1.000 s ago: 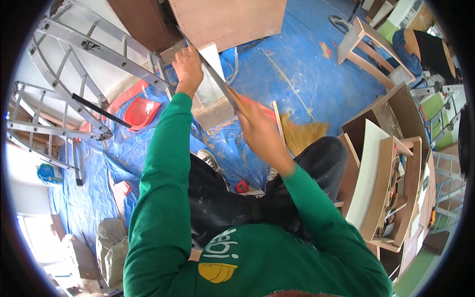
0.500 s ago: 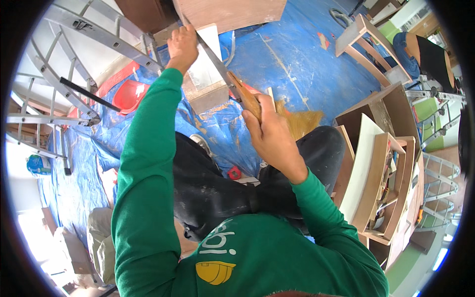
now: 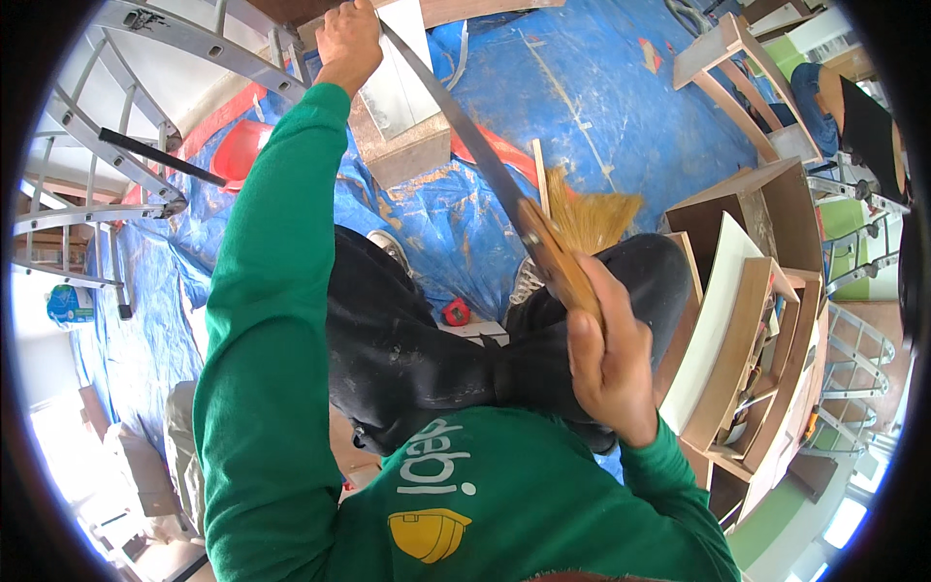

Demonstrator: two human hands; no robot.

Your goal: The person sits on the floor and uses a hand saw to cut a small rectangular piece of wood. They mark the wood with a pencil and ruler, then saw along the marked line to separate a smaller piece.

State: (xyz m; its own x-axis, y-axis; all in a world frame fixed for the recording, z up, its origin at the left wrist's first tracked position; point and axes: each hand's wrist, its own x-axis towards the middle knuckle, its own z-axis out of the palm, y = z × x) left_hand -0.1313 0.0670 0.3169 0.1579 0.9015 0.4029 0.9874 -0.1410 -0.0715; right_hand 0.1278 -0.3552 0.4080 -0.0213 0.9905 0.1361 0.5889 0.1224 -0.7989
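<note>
My right hand (image 3: 621,359) is closed round the wooden handle of a handsaw (image 3: 475,145). The long blade runs up and away to the left, its far end beside my left hand (image 3: 349,44). That hand, fingers curled, grips the left edge of a white-faced wooden board (image 3: 400,87); just what lies under its fingertips is hidden. A thin dark line crosses the white face. The board's near end shows a bare, brownish wood block (image 3: 409,153), set low in front of my feet.
A blue tarp (image 3: 553,87) covers the floor. Nearby are a straw broom (image 3: 592,213), a red tape measure (image 3: 456,311) and a red basin (image 3: 242,150). Aluminium ladders (image 3: 208,48) stand at left. Wooden drawer boxes (image 3: 727,359) are close on my right; another person (image 3: 810,102) is beyond.
My right hand has drawn the saw back toward me, down and to the right. My left hand keeps its place on the board while the view has shifted a little.
</note>
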